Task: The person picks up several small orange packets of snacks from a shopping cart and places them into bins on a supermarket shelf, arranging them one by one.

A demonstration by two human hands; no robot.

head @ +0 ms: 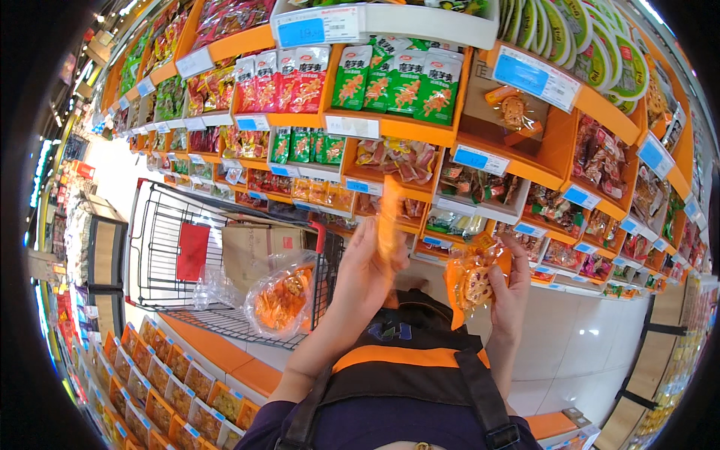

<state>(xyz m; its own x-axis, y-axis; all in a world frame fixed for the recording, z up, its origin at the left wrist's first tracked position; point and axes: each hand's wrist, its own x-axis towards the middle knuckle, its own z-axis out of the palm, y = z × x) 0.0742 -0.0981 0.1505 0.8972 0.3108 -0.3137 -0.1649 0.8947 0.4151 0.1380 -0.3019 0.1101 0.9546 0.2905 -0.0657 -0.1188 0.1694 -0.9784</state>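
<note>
My left hand (363, 278) holds an orange snack packet (389, 216), blurred and seen nearly edge-on. In my right hand (513, 289) are clear and orange wrapped snack packets (475, 275); a speckled, biscuit-like piece shows through the film. How many packets it grips I cannot tell. Both hands are raised in front of my chest, apart from each other, before the shelving. Beyond the right hand, an orange shelf bin (509, 147) lined with cardboard contains a few similar packets (513, 109).
A wire shopping cart (163, 247) stands to the left, holding a clear plastic bag of orange packets (281, 298) and cardboard (264, 253). Tiered bins hold green pouches (439, 90), red pouches (308, 81) and round green-rimmed packs (624, 62). More snack bins (169, 388) stand at lower left.
</note>
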